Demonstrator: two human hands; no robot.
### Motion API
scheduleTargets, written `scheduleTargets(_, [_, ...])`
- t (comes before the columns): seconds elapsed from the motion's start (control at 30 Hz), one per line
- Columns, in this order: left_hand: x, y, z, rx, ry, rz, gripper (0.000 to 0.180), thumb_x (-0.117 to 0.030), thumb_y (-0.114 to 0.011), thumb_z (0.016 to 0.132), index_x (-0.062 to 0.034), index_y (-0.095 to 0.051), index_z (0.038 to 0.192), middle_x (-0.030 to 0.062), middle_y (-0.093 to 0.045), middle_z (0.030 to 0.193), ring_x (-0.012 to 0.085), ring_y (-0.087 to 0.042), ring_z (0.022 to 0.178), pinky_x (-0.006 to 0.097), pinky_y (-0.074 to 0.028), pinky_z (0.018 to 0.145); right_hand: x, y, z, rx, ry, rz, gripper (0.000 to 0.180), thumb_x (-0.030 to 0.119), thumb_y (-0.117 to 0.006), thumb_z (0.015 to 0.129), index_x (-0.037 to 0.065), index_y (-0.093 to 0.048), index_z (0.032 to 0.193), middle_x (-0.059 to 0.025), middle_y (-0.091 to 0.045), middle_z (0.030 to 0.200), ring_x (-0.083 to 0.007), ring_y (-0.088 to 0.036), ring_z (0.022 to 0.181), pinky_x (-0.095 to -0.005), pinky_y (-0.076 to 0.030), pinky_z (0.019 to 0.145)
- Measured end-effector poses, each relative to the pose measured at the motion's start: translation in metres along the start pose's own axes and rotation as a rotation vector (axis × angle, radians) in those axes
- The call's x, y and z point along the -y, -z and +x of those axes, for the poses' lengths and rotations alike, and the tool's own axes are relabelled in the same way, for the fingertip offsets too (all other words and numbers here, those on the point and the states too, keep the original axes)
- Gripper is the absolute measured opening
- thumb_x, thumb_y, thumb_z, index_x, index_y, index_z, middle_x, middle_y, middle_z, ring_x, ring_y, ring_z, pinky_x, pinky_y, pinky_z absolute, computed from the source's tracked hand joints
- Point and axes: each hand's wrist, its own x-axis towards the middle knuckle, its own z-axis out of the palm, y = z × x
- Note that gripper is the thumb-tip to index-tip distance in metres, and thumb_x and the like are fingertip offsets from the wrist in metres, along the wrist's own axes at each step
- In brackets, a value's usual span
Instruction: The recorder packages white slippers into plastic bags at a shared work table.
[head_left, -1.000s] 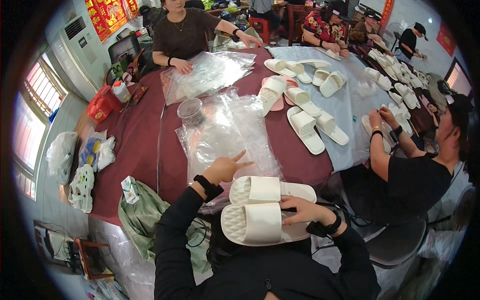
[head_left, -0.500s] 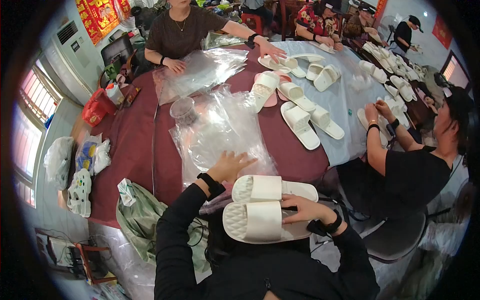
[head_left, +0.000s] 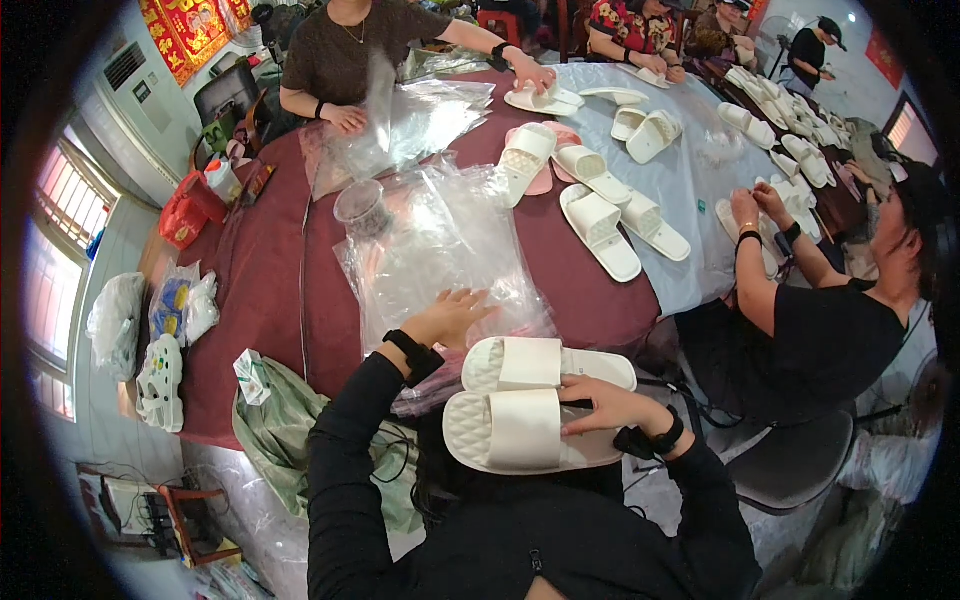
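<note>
A pair of cream slide slippers with quilted footbeds lies side by side close to my body. My right hand (head_left: 603, 408) grips the nearer slipper (head_left: 525, 432) by its strap, thumb on one side and fingers on the other; the farther slipper (head_left: 528, 364) rests against it. My left hand (head_left: 448, 316) lies with fingers spread on the near part of a stack of clear plastic bags (head_left: 455, 235), holding nothing. On the stack's far left corner stands a clear round tub (head_left: 363, 208) with small contents I cannot make out.
Several pairs of cream slippers (head_left: 601, 233) lie beyond and right of the bags on the maroon tablecloth (head_left: 255, 300). Across the table a co-worker's hand (head_left: 530, 72) touches a slipper, beside more clear bags (head_left: 425, 125). Another co-worker (head_left: 835, 310) sits at the right. A green cloth (head_left: 280, 430) hangs at the near left.
My left hand has shifted slightly left over the bags. The co-worker opposite has closed a hand on slippers and moved them a little. My right hand keeps its grip.
</note>
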Motion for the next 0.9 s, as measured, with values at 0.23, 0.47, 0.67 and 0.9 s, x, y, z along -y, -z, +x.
scheduleTargets(0.23, [-0.012,0.004,-0.018,-0.043,-0.007,0.123,0.087,-0.016,-0.072,0.065,-0.0179,-0.031,0.141,0.0176,-0.026,0.147,0.0392,-0.031,0.131,0.051,-0.028,0.105,0.004,0.000,0.006,-0.035,0.041,0.002,0.043,0.026,-0.071,0.077,0.001,-0.060,0.111,-0.0170,-0.055,0.112,-0.0315,-0.053,0.105,-0.0382,-0.040,0.091])
scheduleTargets(0.47, [-0.023,0.010,-0.042,-0.062,0.037,0.321,0.072,-0.015,-0.064,0.073,-0.0109,-0.035,0.138,0.0165,-0.033,0.143,0.0320,-0.045,0.119,0.043,-0.037,0.098,-0.012,0.000,0.008,0.045,0.000,-0.028,0.048,0.026,-0.072,0.076,0.001,-0.059,0.114,-0.0171,-0.056,0.111,-0.0314,-0.054,0.103,-0.0376,-0.042,0.089])
scheduleTargets(0.67, [-0.014,0.010,-0.047,-0.193,0.122,0.317,0.043,-0.010,-0.054,0.080,-0.0077,-0.052,0.123,0.0128,-0.050,0.130,0.0264,-0.057,0.099,0.039,-0.045,0.083,-0.004,-0.002,0.015,0.017,0.081,-0.017,0.048,0.027,-0.072,0.075,0.001,-0.059,0.113,-0.0174,-0.056,0.108,-0.0320,-0.055,0.100,-0.0378,-0.042,0.087])
scheduleTargets(0.9, [-0.011,0.036,-0.041,-0.538,0.182,-0.086,0.025,-0.005,-0.052,0.079,-0.0037,-0.061,0.102,0.0128,-0.065,0.096,0.0288,-0.060,0.080,0.038,-0.049,0.070,-0.002,0.000,0.033,-0.011,0.144,-0.118,0.049,0.025,-0.074,0.070,0.003,-0.060,0.111,-0.0156,-0.059,0.101,-0.0302,-0.058,0.096,-0.0380,-0.044,0.084])
